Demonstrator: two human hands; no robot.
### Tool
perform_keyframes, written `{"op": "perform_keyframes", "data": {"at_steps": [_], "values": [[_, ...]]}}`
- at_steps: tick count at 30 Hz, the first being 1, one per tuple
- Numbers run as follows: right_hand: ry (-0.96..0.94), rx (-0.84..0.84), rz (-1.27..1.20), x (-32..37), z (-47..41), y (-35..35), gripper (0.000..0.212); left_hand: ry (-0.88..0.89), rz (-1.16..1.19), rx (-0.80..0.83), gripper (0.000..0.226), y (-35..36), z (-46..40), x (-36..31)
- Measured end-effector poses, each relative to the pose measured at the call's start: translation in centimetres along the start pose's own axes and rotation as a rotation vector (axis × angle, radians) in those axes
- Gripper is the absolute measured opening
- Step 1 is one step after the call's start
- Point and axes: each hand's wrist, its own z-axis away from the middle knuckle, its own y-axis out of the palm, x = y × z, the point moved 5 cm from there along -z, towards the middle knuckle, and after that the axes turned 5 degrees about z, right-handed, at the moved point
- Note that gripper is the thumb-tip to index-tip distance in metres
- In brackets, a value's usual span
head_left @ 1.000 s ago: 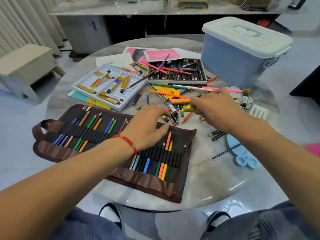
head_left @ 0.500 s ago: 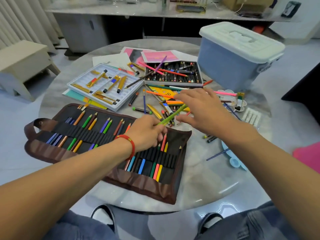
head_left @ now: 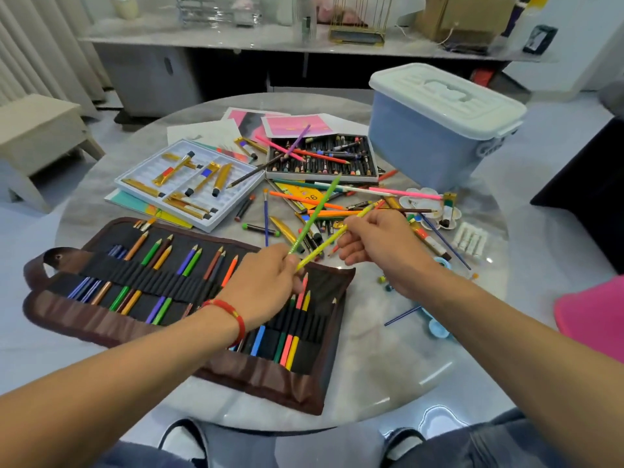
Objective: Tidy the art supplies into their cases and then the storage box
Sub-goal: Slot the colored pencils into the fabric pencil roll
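A brown roll-up pencil case (head_left: pixel 101 319) lies open at the table's front left, with several coloured pencils in its black loops. My left hand (head_left: pixel 266 282) hovers over its right half and pinches the lower end of a green pencil (head_left: pixel 317 211), which points up and away. My right hand (head_left: pixel 378 244) pinches a yellow pencil (head_left: pixel 324 246); its lower tip lies against my left fingers. Behind my hands is a heap of loose pencils and brushes (head_left: pixel 351 197). The blue storage box (head_left: pixel 435 140) stands at the back right with its white lid on.
An open black box of pastels (head_left: pixel 320 160) sits mid-table, and a white tray of gold paint tubes (head_left: pixel 182 184) lies to its left. Papers lie behind them. A white palette (head_left: pixel 425 204), a blue palette (head_left: pixel 435 329) and a pink thing (head_left: pixel 594 315) are on the right.
My right hand lifted the green pencil out of the heap and brought it to my left hand, which now holds it. My right hand now holds a yellow pencil.
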Motion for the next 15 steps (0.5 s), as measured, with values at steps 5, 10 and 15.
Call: {"op": "perform_keyframes", "data": {"at_steps": [5, 10, 15], "values": [[0.046, 0.055, 0.316, -1.4, 0.2, -0.8, 0.022, 0.196, -0.228, -0.077, 0.033, 2.9, 3.2, 0.5], [0.104, 0.061, 0.325, -2.8, -0.4, -2.0, 0.023, 0.150, -0.471, -0.055, 0.054, 5.5, 4.2, 2.2], [0.100, -0.027, 0.211, -3.4, -1.1, -2.6, 0.024, 0.117, -0.505, -0.183, 0.072, 6.2, 4.4, 2.9]]}}
